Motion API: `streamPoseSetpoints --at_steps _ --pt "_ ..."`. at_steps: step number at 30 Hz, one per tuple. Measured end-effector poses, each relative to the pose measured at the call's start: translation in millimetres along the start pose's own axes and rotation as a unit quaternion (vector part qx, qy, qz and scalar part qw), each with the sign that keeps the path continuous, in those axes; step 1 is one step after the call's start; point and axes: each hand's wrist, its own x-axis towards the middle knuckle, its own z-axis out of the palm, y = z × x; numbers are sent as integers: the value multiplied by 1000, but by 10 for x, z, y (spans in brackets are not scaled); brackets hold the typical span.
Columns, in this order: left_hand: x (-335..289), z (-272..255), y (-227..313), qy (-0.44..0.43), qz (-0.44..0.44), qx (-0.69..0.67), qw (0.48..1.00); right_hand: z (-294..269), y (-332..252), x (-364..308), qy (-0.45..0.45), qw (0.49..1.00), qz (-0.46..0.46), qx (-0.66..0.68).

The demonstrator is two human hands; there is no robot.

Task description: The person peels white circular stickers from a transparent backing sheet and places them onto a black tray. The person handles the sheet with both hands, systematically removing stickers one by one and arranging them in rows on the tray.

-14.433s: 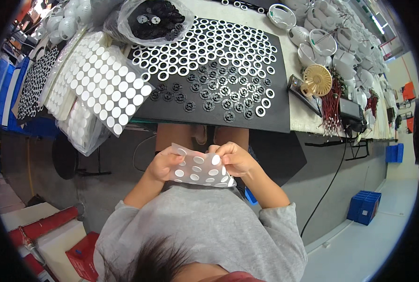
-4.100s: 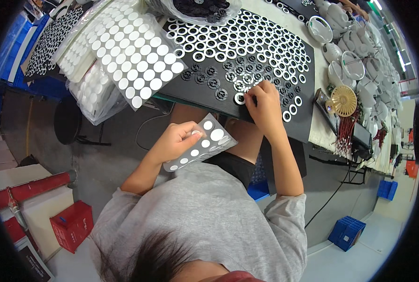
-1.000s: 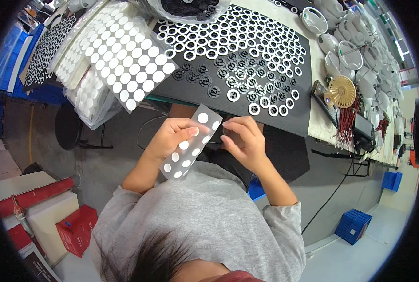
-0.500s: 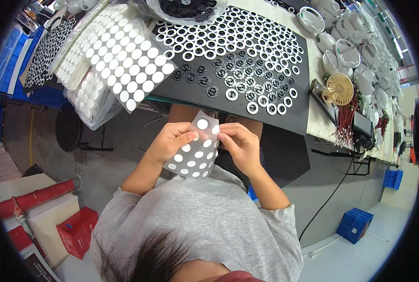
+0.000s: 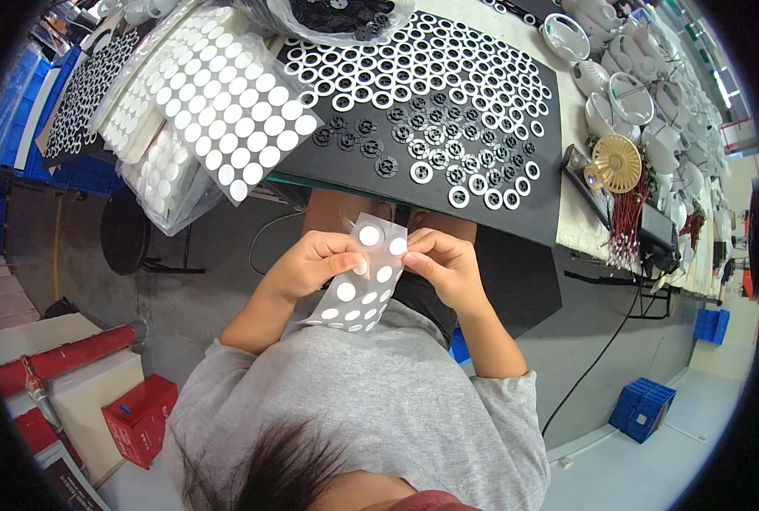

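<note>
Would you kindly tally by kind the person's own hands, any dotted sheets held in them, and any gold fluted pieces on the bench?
Hands, left hand and right hand: 2
Dotted sheet: 1
Gold fluted piece: 1
Total: 4

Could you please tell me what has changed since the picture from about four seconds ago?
The right hand has left the black board and come back toward the body, now pinching the right edge of the translucent sticker sheet. The left hand still holds that sheet; the gold ribbed round piece has stayed put.
</note>
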Motion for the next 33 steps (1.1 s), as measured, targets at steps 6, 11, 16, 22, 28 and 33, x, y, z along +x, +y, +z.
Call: streamPoseSetpoints --at_steps 6,11,16,22,28,33 --pt "3 -36 -58 -26 7 -28 999 -58 46 19 -23 996 35 80" --pt "13 -43 -55 -34 24 -14 999 -58 74 48 6 991 71 113" --pt "1 -1 100 -25 66 79 994 82 -57 49 103 991 -4 -84" --pt "-15 24 130 -5 7 14 1000 132 -115 11 136 956 -90 -243" --pt "-3 21 28 -8 31 -39 999 150 -159 -53 121 959 -95 -238" --pt "-10 52 26 -8 30 -33 999 180 -178 -69 122 957 -107 -242"
